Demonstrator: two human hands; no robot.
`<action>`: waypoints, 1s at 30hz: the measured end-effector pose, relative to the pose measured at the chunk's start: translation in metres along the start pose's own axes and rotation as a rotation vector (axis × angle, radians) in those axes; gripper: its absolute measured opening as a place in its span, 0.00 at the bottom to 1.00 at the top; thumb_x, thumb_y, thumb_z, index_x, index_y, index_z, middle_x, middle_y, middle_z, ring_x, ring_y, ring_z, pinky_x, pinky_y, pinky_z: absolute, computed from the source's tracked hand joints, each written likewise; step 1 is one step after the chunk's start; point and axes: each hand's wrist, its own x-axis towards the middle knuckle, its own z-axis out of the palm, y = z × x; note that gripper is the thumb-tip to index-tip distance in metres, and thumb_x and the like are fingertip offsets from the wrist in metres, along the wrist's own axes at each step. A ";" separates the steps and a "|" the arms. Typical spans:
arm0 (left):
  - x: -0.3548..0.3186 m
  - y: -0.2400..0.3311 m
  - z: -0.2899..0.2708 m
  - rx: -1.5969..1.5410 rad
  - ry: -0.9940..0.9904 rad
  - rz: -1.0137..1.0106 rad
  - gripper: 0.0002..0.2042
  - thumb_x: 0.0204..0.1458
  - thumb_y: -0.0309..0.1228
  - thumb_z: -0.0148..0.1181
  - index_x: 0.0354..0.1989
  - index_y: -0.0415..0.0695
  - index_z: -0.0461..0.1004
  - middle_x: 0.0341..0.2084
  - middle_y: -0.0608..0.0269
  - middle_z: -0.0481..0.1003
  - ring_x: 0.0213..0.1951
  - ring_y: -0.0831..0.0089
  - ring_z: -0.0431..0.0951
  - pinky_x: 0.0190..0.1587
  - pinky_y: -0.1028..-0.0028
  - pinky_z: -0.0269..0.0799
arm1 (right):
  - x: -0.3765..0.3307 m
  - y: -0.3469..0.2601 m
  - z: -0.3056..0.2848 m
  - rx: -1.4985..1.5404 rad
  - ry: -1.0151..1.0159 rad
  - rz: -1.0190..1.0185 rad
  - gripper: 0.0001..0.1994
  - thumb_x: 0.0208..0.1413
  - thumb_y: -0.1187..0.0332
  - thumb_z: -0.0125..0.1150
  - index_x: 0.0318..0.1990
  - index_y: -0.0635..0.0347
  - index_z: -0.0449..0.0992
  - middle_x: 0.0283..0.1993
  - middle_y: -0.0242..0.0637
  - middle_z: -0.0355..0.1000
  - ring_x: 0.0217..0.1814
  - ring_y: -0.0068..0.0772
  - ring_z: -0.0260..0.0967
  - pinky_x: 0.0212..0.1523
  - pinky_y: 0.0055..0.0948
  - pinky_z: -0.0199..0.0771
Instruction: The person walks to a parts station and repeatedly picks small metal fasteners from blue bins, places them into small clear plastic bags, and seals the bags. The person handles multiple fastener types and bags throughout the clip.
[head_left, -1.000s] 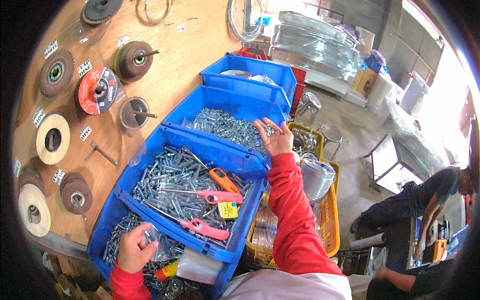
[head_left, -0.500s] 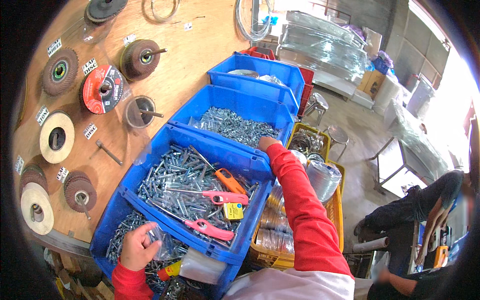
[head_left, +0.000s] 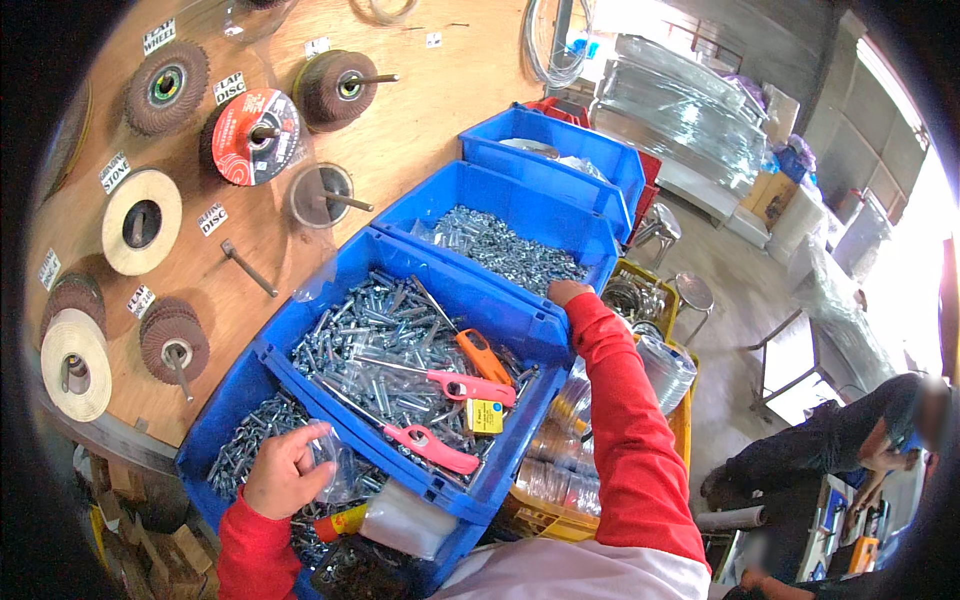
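Observation:
My left hand [head_left: 285, 472], at the lower left, pinches a small clear plastic bag [head_left: 345, 470] over the nearest blue bin [head_left: 215, 430]. Bolts [head_left: 260, 435] lie under it. Farther off, my right hand [head_left: 570, 291] is at the right edge of another blue bin [head_left: 420, 195] with small metal fasteners [head_left: 500, 245]. Its fingers look curled and are partly hidden, so what they hold does not show. Between the hands, a blue bin of longer bolts [head_left: 350, 335] also carries an orange-handled lighter [head_left: 485, 357], two pink lighters [head_left: 472, 387] and a small yellow box [head_left: 485, 416].
Clear plastic bags [head_left: 410, 520] and a yellow-and-red object [head_left: 340, 523] lie in the nearest bin. Grinding discs [head_left: 255, 135] hang on the wooden board [head_left: 400, 120] at left. Yellow crates [head_left: 545, 515] hold wire coils [head_left: 665, 370]. Another person [head_left: 840, 430] works at far right.
The view has shifted, so the bins and board appear farther right and the board higher. My left hand still holds the clear bag, and my right hand stays at the fastener bin's edge.

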 end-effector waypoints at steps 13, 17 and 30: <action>-0.002 -0.003 -0.003 0.033 -0.012 0.062 0.23 0.46 0.24 0.69 0.54 0.35 0.76 0.10 0.68 0.68 0.13 0.82 0.64 0.19 0.74 0.60 | -0.005 0.007 -0.012 0.012 -0.006 0.117 0.19 0.59 0.60 0.57 0.54 0.57 0.81 0.61 0.48 0.75 0.62 0.50 0.74 0.62 0.53 0.72; -0.003 -0.003 -0.004 0.034 0.003 0.088 0.23 0.46 0.24 0.69 0.53 0.35 0.76 0.10 0.67 0.68 0.13 0.82 0.65 0.19 0.74 0.61 | 0.002 0.005 -0.010 -0.109 -0.085 0.045 0.18 0.62 0.63 0.50 0.55 0.56 0.80 0.63 0.48 0.73 0.64 0.48 0.72 0.62 0.53 0.72; -0.008 -0.005 -0.006 0.007 -0.024 0.108 0.23 0.47 0.28 0.70 0.53 0.34 0.76 0.12 0.63 0.69 0.14 0.75 0.67 0.20 0.68 0.62 | -0.021 0.015 -0.001 -0.098 -0.137 0.025 0.19 0.64 0.60 0.46 0.56 0.53 0.79 0.61 0.48 0.74 0.62 0.46 0.73 0.61 0.49 0.72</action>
